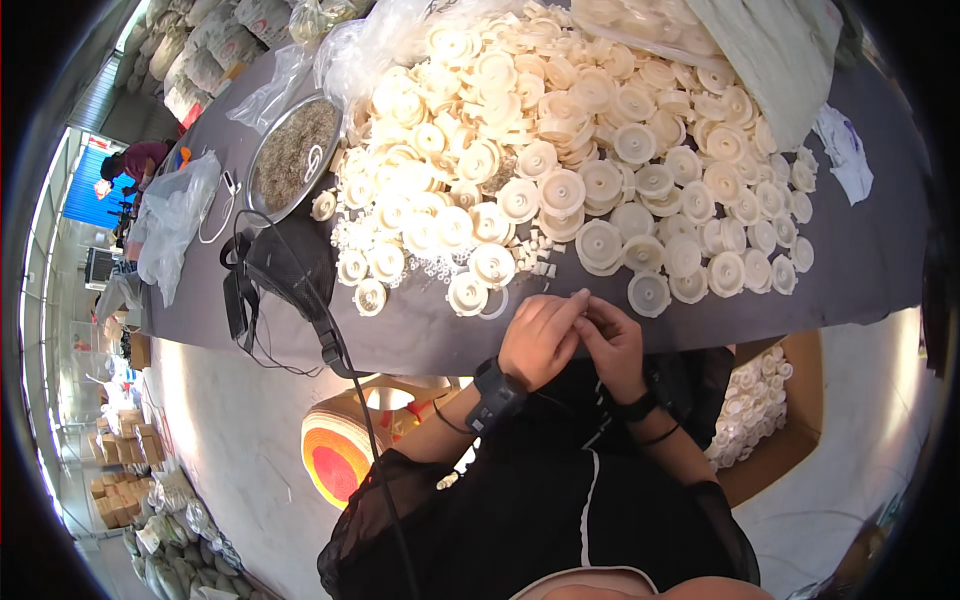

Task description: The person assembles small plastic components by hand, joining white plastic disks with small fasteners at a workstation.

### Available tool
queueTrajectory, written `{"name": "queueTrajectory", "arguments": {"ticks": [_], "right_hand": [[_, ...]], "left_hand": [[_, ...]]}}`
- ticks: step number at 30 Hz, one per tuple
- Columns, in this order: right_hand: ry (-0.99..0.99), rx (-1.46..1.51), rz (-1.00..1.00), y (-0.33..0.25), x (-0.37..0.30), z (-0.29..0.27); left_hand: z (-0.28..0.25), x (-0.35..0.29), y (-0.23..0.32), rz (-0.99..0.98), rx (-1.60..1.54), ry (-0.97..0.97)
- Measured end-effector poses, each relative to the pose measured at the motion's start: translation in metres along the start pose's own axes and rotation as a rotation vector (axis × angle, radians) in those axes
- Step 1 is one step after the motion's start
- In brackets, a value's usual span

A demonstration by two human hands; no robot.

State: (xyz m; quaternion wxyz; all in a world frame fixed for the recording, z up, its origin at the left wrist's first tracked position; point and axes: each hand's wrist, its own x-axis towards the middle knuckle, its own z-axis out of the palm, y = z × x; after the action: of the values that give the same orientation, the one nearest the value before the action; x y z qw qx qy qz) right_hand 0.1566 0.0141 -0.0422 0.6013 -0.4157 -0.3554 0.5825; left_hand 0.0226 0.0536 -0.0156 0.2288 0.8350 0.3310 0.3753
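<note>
My left hand (538, 342) and my right hand (612, 348) meet at the fingertips just over the near edge of the grey-covered table. Both have thumb and fingers pinched together. Whatever sits between them is too small or too hidden to name. Beyond the hands spreads a big heap of cream round plastic discs (561, 192) with raised hubs. Small white rings (430, 268) and little white blocks (538, 250) lie at the heap's near left side. A thin clear ring (495, 303) rests close to my left hand.
A metal tray (253, 178) of fine tangled pieces stands at the left, with a black pouch (292, 262) and cable before it. Plastic bags (178, 225) lie farther left. Under the table are a cardboard box (803, 420) of white parts and a round woven seat (335, 455).
</note>
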Motion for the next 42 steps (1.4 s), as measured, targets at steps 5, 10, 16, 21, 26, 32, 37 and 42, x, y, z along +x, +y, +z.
{"name": "queueTrajectory", "arguments": {"ticks": [5,10,16,21,26,32,37,42], "right_hand": [[0.072,-0.037,-0.067,-0.01,-0.001,-0.009],[0.063,-0.06,-0.144,-0.007,-0.006,-0.004],[-0.009,-0.01,-0.079,-0.01,-0.009,0.004],[-0.093,-0.054,-0.095,-0.016,-0.01,0.011],[-0.087,0.13,0.014,-0.022,-0.013,0.004],[-0.162,0.161,0.224,-0.029,-0.009,-0.01],[-0.212,0.266,0.257,-0.028,-0.004,-0.015],[-0.046,0.131,0.07,-0.025,-0.011,-0.025]], "left_hand": [[-0.037,-0.027,-0.024,-0.026,0.103,0.221],[-0.08,-0.056,-0.081,-0.481,0.54,0.331],[-0.067,-0.044,-0.04,-0.407,0.164,0.407],[-0.024,-0.016,0.012,-0.266,-0.203,0.145],[-0.017,-0.014,0.017,-0.304,-0.282,0.132],[-0.017,-0.013,0.023,-0.293,-0.284,0.069],[-0.009,-0.014,0.022,-0.294,-0.362,0.131],[0.001,0.021,0.015,-0.253,-0.259,0.024]]}}
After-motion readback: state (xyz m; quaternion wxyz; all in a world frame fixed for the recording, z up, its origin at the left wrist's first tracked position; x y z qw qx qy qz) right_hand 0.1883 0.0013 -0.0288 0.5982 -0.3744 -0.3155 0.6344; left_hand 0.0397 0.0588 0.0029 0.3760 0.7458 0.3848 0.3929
